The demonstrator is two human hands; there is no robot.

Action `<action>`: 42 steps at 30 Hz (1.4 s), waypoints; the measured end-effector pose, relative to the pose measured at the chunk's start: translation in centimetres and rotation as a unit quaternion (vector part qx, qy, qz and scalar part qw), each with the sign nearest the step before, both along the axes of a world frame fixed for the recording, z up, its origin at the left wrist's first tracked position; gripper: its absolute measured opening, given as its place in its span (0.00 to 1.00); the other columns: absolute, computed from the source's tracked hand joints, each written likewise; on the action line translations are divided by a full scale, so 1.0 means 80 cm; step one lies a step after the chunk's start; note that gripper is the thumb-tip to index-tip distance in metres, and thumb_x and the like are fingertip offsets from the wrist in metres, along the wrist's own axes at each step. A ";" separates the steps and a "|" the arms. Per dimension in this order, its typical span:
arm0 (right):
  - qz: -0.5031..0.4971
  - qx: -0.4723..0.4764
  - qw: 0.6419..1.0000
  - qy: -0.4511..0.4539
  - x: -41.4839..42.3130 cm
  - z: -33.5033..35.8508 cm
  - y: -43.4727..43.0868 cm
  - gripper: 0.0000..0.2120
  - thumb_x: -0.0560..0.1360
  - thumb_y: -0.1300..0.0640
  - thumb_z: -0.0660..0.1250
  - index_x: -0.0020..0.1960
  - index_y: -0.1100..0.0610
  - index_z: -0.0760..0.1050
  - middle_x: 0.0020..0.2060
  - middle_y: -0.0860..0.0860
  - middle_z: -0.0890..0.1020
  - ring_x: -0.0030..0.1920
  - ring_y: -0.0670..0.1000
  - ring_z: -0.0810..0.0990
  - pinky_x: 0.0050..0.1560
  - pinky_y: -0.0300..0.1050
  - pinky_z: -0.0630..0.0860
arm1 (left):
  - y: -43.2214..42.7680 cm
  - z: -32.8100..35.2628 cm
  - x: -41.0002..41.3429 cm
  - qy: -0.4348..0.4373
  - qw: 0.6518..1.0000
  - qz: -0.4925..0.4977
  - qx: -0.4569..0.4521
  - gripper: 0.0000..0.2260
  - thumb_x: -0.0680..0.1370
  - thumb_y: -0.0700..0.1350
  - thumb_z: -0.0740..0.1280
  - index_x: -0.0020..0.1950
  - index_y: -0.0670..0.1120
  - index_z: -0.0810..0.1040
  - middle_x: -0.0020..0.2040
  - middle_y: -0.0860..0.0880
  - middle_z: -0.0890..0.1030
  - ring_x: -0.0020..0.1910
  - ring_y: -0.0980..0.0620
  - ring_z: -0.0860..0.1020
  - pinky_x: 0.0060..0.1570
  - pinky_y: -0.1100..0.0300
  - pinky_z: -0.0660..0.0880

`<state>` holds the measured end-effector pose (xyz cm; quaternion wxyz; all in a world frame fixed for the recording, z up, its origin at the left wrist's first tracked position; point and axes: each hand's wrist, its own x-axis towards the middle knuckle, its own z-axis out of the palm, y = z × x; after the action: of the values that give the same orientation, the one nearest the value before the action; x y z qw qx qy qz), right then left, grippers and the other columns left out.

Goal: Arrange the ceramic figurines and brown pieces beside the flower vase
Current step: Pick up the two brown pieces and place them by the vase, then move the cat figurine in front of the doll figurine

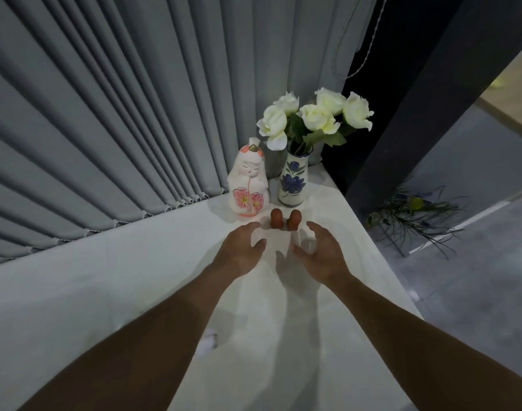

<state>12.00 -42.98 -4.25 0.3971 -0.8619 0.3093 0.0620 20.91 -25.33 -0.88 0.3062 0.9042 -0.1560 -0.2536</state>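
Observation:
A white ceramic vase [293, 180] painted with blue flowers holds white roses [316, 117] in the far corner of the white counter [135, 280]. Just left of it stands a white ceramic doll figurine [249, 183] with pink blossoms on its front. Two small brown rounded pieces [276, 218] [294, 218] stand side by side in front of the vase. My left hand [242, 247] and my right hand [320, 250] hover just short of the brown pieces, fingers spread and curved, holding nothing.
Grey vertical blinds [120, 114] run along the back of the counter. The counter's right edge [381, 256] drops to a grey floor, where a leafy plant [414, 218] lies beside a dark pillar [425, 93].

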 end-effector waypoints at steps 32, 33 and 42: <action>0.125 0.142 0.982 -0.024 -0.132 0.003 0.283 0.40 0.65 0.55 0.81 0.73 0.47 0.68 0.63 0.47 0.76 0.59 0.49 0.80 0.62 0.48 0.78 | 0.326 -0.015 -0.145 0.064 0.989 0.034 -0.132 0.27 0.70 0.35 0.74 0.54 0.65 0.72 0.56 0.56 0.78 0.52 0.52 0.79 0.50 0.63 0.76; 0.117 0.149 0.981 -0.026 -0.130 0.001 0.285 0.40 0.65 0.56 0.81 0.72 0.48 0.69 0.62 0.47 0.76 0.58 0.50 0.80 0.62 0.48 0.78 | 0.325 -0.017 -0.145 0.060 0.987 0.039 -0.143 0.25 0.70 0.37 0.76 0.54 0.63 0.73 0.57 0.54 0.78 0.52 0.52 0.79 0.51 0.61 0.77; 0.113 0.132 0.984 -0.046 -0.119 0.000 0.284 0.29 0.69 0.56 0.79 0.67 0.50 0.74 0.53 0.43 0.80 0.53 0.46 0.80 0.50 0.27 0.72 | 0.309 -0.028 -0.134 -0.002 0.986 0.017 -0.167 0.16 0.68 0.48 0.74 0.50 0.65 0.77 0.50 0.62 0.79 0.52 0.53 0.80 0.54 0.47 0.80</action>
<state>2.48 -20.30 -4.25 0.5117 -0.8332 0.1803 0.1072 10.22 -0.62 -3.11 0.4569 0.8433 -0.1820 -0.2167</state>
